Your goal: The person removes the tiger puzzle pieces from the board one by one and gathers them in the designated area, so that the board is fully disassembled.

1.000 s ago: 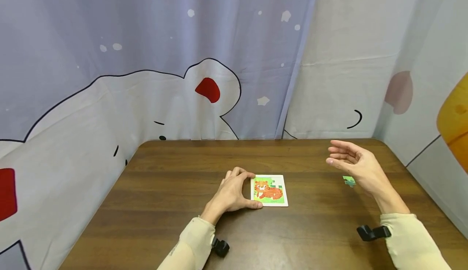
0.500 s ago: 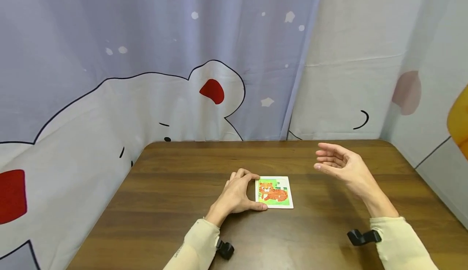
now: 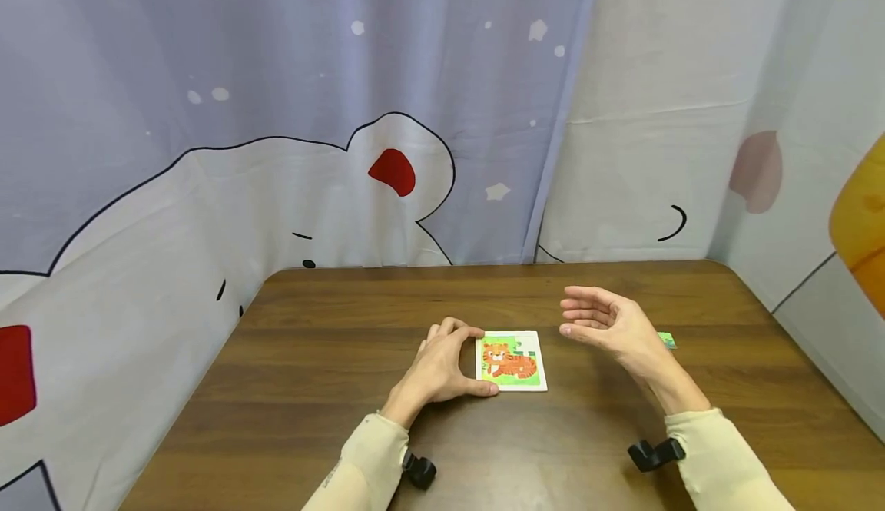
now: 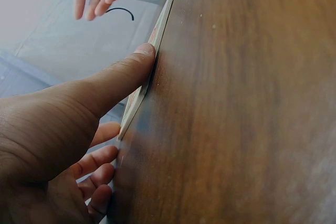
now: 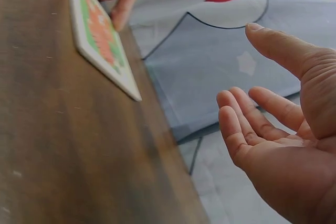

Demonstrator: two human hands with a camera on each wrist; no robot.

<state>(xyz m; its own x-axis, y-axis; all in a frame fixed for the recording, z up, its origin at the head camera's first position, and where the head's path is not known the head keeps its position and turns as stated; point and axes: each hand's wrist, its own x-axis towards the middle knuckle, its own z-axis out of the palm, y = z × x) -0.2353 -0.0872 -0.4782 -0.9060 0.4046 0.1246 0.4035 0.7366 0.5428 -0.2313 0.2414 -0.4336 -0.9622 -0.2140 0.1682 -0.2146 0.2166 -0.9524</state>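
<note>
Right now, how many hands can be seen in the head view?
2: the left hand holds the puzzle board at its left side, and the right hand hovers to the board's right, holding nothing. Neither is fully hidden.

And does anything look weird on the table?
Yes: in the head view, the tiger puzzle looks unfinished, with a gap at its upper right, and a green puzzle piece lies apart on the table.

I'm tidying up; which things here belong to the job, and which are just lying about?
Job, apparently:
square, white-framed tiger jigsaw
small, flat green piece, partly hidden

Background:
brown wood-grain table
lilac-and-white printed fabric curtain
black wrist devices
</note>
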